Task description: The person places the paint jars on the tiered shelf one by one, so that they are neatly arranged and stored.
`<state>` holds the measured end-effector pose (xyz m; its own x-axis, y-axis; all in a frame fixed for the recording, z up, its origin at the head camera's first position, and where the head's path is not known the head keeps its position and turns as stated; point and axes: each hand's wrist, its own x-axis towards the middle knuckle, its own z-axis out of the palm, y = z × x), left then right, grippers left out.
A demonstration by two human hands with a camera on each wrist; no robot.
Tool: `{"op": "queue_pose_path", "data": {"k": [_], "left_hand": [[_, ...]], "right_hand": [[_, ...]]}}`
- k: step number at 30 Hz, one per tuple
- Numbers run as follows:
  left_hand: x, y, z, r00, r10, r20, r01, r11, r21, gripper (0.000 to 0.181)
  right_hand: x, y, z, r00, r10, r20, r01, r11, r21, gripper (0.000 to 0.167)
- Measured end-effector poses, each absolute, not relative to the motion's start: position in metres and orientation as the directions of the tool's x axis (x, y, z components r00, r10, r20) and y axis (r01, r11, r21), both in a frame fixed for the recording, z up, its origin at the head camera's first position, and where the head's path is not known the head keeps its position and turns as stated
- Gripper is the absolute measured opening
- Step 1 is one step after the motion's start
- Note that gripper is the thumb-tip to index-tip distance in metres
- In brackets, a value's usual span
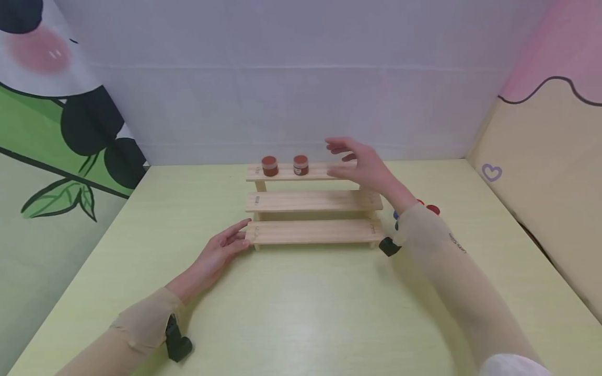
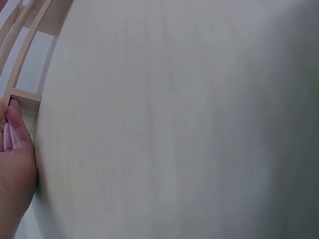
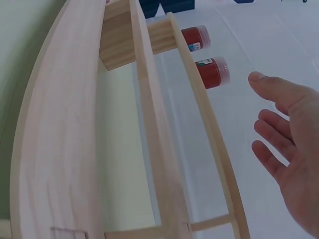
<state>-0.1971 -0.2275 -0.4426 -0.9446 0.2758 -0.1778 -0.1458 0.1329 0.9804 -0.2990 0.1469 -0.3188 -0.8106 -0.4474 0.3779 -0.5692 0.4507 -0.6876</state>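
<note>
A three-step wooden rack (image 1: 314,201) stands on the table. On its top step, left of the middle, are two small jars with red contents, a left jar (image 1: 269,166) and a right jar (image 1: 301,165); the right wrist view shows them too, one jar (image 3: 212,73) nearer. My left hand (image 1: 218,256) holds the left end of the lowest step between thumb and fingers, also at the edge of the left wrist view (image 2: 17,169). Over the right end of the top step, my right hand (image 1: 364,167) is empty, its fingers loosely bent and thumb apart.
Partly hidden behind my right sleeve, several small coloured items, one with a dark red top (image 1: 433,209), sit on the table right of the rack. A pale cloth wall (image 1: 301,104) rises behind, with printed panels at both sides.
</note>
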Motion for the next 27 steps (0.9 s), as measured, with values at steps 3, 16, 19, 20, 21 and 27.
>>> {"op": "queue_pose_path", "data": {"k": [3,16,19,20,21,27], "left_hand": [[-0.198,-0.228,-0.443,-0.946,0.276,-0.172,-0.139,0.133,0.981,0.067],[-0.198,-0.227,-0.444,-0.949,0.261,-0.176,-0.149,0.120,0.981,0.066],[-0.197,-0.227,-0.443,-0.950,0.257,-0.180,-0.156,0.111,0.981,0.065],[-0.197,-0.227,-0.443,-0.949,0.256,-0.182,-0.159,0.109,0.981,0.065],[-0.197,-0.227,-0.443,-0.950,0.255,-0.182,-0.159,0.107,0.981,0.065],[-0.197,-0.227,-0.443,-0.948,0.259,-0.187,-0.162,0.114,0.980,0.065]], "right_hand": [[-0.291,0.164,-0.316,-0.817,-0.408,0.408,-0.569,0.452,-0.687,0.066],[-0.253,0.224,-0.317,-0.820,-0.280,0.499,-0.568,0.502,-0.652,0.068],[-0.244,0.235,-0.322,-0.820,-0.261,0.509,-0.564,0.520,-0.642,0.068],[-0.241,0.238,-0.323,-0.821,-0.256,0.509,-0.561,0.524,-0.641,0.067],[-0.237,0.241,-0.325,-0.822,-0.252,0.510,-0.558,0.531,-0.638,0.067],[-0.222,0.257,-0.334,-0.824,-0.240,0.513,-0.550,0.553,-0.625,0.067]]}}
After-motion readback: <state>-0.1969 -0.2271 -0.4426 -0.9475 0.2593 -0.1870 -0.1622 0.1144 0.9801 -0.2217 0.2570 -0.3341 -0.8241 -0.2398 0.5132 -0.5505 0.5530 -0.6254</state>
